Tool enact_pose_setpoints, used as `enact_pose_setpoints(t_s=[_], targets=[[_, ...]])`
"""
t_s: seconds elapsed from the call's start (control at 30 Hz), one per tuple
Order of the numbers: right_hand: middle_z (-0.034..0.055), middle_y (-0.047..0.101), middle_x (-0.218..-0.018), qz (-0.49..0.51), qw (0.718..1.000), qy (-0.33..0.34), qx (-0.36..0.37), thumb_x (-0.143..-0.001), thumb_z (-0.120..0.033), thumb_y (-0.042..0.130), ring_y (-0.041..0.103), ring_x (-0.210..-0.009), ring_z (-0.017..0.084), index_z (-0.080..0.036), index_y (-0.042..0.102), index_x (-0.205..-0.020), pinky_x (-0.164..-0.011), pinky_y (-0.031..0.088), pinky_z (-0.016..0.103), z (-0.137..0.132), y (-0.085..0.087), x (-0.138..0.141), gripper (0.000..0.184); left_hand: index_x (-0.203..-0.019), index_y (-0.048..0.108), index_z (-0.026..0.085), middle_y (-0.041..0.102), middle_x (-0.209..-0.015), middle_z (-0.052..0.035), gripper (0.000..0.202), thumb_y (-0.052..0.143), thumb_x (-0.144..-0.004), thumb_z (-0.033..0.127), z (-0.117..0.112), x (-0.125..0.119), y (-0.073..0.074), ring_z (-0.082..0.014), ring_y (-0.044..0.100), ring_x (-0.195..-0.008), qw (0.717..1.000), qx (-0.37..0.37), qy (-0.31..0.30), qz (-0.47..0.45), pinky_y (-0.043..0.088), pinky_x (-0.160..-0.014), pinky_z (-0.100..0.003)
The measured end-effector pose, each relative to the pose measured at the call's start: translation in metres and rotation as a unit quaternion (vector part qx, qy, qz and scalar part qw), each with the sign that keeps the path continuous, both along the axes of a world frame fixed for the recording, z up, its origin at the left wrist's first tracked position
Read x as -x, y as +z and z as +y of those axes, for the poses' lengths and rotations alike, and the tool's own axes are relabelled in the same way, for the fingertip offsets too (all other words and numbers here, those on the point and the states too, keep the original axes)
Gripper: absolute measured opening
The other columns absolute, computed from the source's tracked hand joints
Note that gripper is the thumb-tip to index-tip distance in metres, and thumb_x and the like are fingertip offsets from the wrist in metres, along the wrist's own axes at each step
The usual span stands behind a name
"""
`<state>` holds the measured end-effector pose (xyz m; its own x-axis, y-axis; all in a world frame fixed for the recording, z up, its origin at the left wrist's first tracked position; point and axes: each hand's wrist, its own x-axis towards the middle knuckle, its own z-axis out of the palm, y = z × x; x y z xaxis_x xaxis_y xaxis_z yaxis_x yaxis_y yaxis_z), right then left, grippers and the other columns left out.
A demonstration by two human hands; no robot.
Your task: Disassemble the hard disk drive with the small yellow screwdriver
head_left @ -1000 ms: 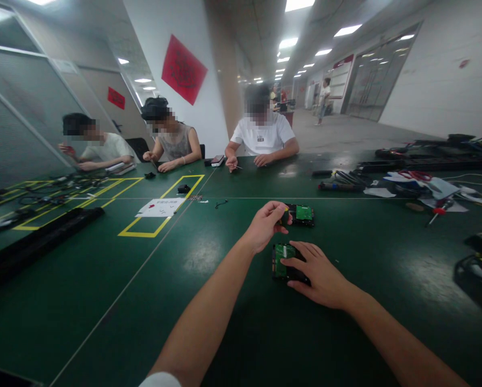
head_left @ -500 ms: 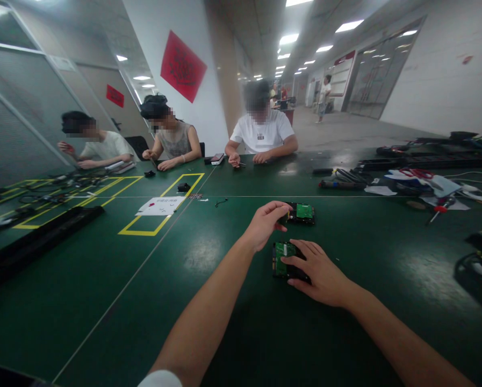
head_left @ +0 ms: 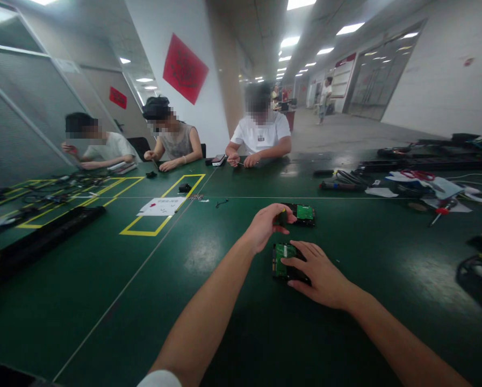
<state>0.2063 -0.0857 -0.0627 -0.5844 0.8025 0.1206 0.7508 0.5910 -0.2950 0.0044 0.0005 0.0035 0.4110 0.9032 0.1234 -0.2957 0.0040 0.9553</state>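
Observation:
A hard drive (head_left: 283, 252) lies on the green table with its green circuit board facing up and its gold contacts to the left. My right hand (head_left: 315, 271) grips it from the right, fingers over the board and thumb along the near edge. Just beyond, my left hand (head_left: 268, 226) is raised with thumb and fingers pinched together. A small dark piece with a yellowish spot shows at those fingertips, too small to name. Behind them lies a second hard drive (head_left: 306, 213), board up, partly covered by the left fingers.
Cables, papers and a red screwdriver (head_left: 440, 212) lie at the right. A paper sheet (head_left: 162, 206) rests across a yellow tape outline to the left, near a long black bar (head_left: 51, 236). Several people sit across the table, one in a white T-shirt (head_left: 260, 134).
My left fingers have turned and curled slightly, bringing the dark piece into view. My right hand stays on the hard drive. The person opposite has brought both hands closer together.

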Motion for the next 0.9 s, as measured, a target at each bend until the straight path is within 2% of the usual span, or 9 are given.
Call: enact_pose_setpoints(t_s=[0.13, 0.27, 0.4, 0.5, 0.63, 0.73, 0.9], targets=[[0.0117, 0.035, -0.166, 0.001, 1.0, -0.004, -0.004, -0.094, -0.057, 0.065, 0.03, -0.153, 0.041, -0.037, 0.059, -0.147, -0.122, 0.022, 0.066, 0.0, -0.001, -0.001, 0.057, -0.091, 0.075, 0.015, 0.071, -0.099, -0.0101, 0.031, 0.073, -0.084, 0.045, -0.004, 0.0, 0.006, -0.0192, 0.064, -0.09, 0.998, -0.027, 0.027, 0.047, 0.05, -0.056, -0.021], [0.0126, 0.036, -0.165, -0.001, 1.0, 0.003, -0.008, -0.095, -0.056, 0.064, 0.03, -0.154, 0.041, -0.037, 0.06, -0.147, -0.122, 0.023, 0.065, 0.001, -0.001, -0.001, 0.056, -0.101, 0.077, 0.016, 0.072, -0.101, -0.0097, 0.031, 0.072, -0.086, 0.042, -0.004, 0.001, 0.008, -0.018, 0.064, -0.086, 0.995, -0.044, 0.015, 0.087, 0.051, -0.058, -0.023], [0.0137, 0.037, -0.166, -0.001, 1.0, 0.002, -0.01, -0.094, -0.055, 0.065, 0.031, -0.153, 0.042, -0.036, 0.061, -0.147, -0.122, 0.022, 0.066, 0.001, 0.0, 0.0, 0.056, -0.101, 0.066, 0.016, 0.073, -0.087, -0.0081, 0.025, 0.068, -0.09, 0.039, 0.002, 0.003, 0.001, -0.0189, 0.068, -0.081, 0.999, -0.007, 0.028, 0.034, 0.052, -0.058, -0.024], [0.0143, 0.038, -0.165, -0.002, 1.0, 0.002, -0.008, -0.094, -0.055, 0.065, 0.032, -0.153, 0.042, -0.035, 0.061, -0.147, -0.122, 0.022, 0.066, 0.0, 0.0, 0.0, 0.056, -0.1, 0.06, 0.017, 0.076, -0.096, -0.0123, 0.023, 0.065, -0.092, 0.039, 0.006, 0.005, -0.004, -0.0223, 0.074, -0.09, 1.0, 0.02, 0.015, -0.01, 0.054, -0.06, -0.025], [0.0139, 0.039, -0.165, -0.001, 1.0, 0.003, -0.012, -0.095, -0.055, 0.064, 0.031, -0.153, 0.041, -0.036, 0.061, -0.146, -0.122, 0.023, 0.065, 0.0, 0.0, 0.0, 0.055, -0.102, 0.055, 0.02, 0.078, -0.102, -0.0134, 0.022, 0.064, -0.093, 0.037, 0.006, 0.005, -0.005, -0.0247, 0.075, -0.093, 0.999, 0.025, -0.001, -0.03, 0.052, -0.058, -0.025], [0.0138, 0.037, -0.165, -0.006, 1.0, 0.005, -0.013, -0.095, -0.056, 0.063, 0.03, -0.154, 0.041, -0.037, 0.06, -0.147, -0.122, 0.023, 0.066, 0.001, -0.001, 0.0, 0.056, -0.1, 0.059, 0.019, 0.076, -0.103, -0.0128, 0.021, 0.064, -0.092, 0.039, 0.005, 0.003, -0.005, -0.0237, 0.073, -0.095, 1.0, 0.012, -0.004, -0.017, 0.051, -0.057, -0.023], [0.0136, 0.038, -0.165, -0.003, 1.0, 0.006, -0.015, -0.095, -0.056, 0.064, 0.033, -0.152, 0.042, -0.036, 0.06, -0.147, -0.121, 0.023, 0.067, 0.0, -0.001, -0.001, 0.056, -0.094, 0.074, 0.016, 0.07, -0.114, -0.0122, 0.028, 0.062, -0.091, 0.04, 0.005, 0.004, -0.004, -0.0205, 0.064, -0.1, 0.998, -0.043, 0.028, 0.043, 0.05, -0.056, -0.02]])
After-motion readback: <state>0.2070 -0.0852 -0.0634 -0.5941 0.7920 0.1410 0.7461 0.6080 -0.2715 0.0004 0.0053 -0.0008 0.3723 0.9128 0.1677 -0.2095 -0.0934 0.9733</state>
